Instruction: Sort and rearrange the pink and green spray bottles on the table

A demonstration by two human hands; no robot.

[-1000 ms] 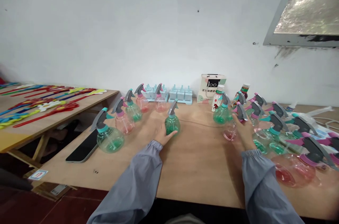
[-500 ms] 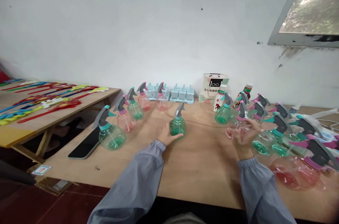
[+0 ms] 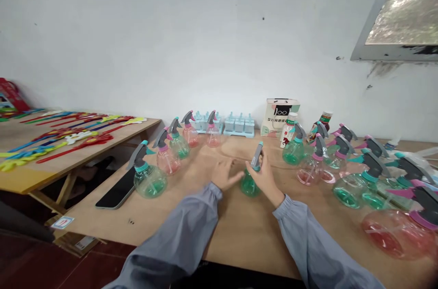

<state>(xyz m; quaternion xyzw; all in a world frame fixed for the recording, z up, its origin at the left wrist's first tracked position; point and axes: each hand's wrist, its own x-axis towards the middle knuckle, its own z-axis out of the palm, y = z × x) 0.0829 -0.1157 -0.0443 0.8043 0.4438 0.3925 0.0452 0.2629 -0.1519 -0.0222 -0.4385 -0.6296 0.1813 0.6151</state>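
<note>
A green spray bottle [image 3: 250, 184] with a grey trigger head is near the middle of the wooden table. My right hand [image 3: 263, 175] grips it around the neck and head from the right. Just left of the bottle is my left hand [image 3: 226, 175], fingers spread, thumb pointing toward the bottle and holding nothing. More spray bottles, pink and green, stand on both sides: a green one [image 3: 150, 183] and a pink one [image 3: 167, 161] at left, a pink one [image 3: 309, 170] and a green one [image 3: 293, 152] at right.
A dark phone [image 3: 116, 191] lies at the table's left. Light blue popsicle moulds [image 3: 239, 126], a paper bag [image 3: 278, 118] and labelled drink bottles [image 3: 288, 130] stand along the wall. On the neighbouring table [image 3: 51, 166] lie several colourful hand-shaped sticks.
My left hand has let go of the green spray bottle. My right hand has come over from the right-hand bottles and gripped it; the bottle is now farther right and nearer me.
</note>
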